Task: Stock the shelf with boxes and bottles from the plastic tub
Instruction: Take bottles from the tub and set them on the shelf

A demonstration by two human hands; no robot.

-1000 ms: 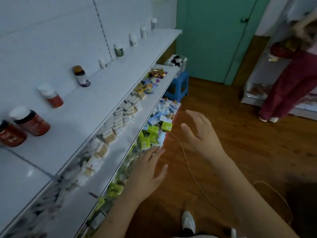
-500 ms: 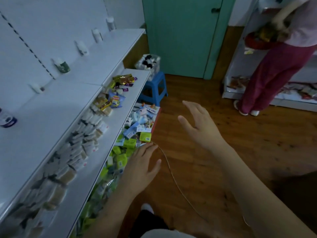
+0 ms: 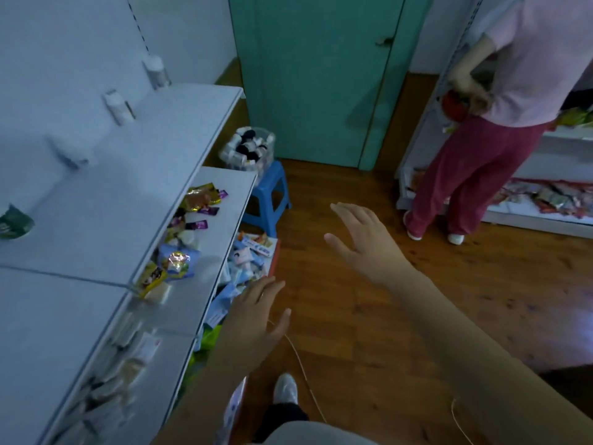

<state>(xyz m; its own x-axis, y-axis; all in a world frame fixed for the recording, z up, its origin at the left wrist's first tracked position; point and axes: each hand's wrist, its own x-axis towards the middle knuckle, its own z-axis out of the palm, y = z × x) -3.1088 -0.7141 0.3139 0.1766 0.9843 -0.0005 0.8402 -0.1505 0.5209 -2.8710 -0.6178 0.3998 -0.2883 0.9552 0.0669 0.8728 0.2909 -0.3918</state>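
Nearest the camera, a white shoe [image 3: 285,387] stood on the wooden floor [image 3: 369,332], beside a thin pale cord [image 3: 303,367]. The left hand [image 3: 256,319] hung palm down, fingers [image 3: 272,287] straight and loosely spread, holding nothing, over the edge of the lowest tier. The right hand [image 3: 365,242] reached forward above the bare floor, fingers likewise spread and empty. To the left rose the white shelf [image 3: 96,226], smooth flat boards: blurred pale boxes [image 3: 128,354] and glossy foil packets [image 3: 179,261] on the middle tier, white-capped bottles [image 3: 118,107] along the top tier's back wall. Beyond the shelf's end, the clear plastic tub [image 3: 248,149], filled with small white and dark containers, sat on a blue plastic stool [image 3: 268,200]. Farther off stood a teal door [image 3: 321,75] and a second person [image 3: 500,123] in red trousers at another shelving unit [image 3: 545,220].
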